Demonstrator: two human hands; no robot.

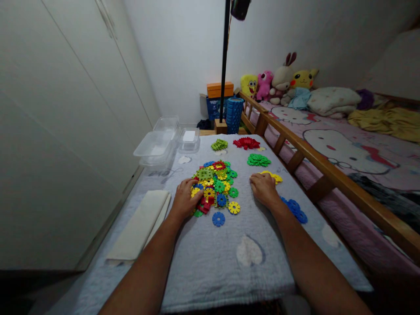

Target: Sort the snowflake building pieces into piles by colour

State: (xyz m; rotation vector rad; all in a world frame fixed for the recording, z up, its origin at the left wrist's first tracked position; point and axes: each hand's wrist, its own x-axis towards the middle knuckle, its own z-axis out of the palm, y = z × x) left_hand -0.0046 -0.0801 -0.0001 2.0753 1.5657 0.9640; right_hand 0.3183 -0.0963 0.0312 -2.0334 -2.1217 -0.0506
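Note:
A mixed pile of plastic snowflake building discs and square lattice pieces (215, 186) lies mid-table in yellow, blue, green and red. My left hand (186, 201) rests on the pile's left edge, thumb and fingers apart around a yellow disc (195, 192). To the right, my right hand (263, 189) is low over the cloth with its fingers drawn together; whatever is under them is hidden. It partly covers a small yellow pile (274, 177). Blue discs (295, 210) lie beside my right forearm. Near the main pile's front are a loose blue disc (218, 219) and yellow disc (234, 208).
Sorted green discs (259, 160), red pieces (246, 143) and light-green pieces (219, 145) sit farther back. Clear plastic containers (154, 144) stand back left, a folded cream cloth (139, 225) front left. A wooden bed rail (295, 159) borders the right side; a black pole (224, 65) rises behind.

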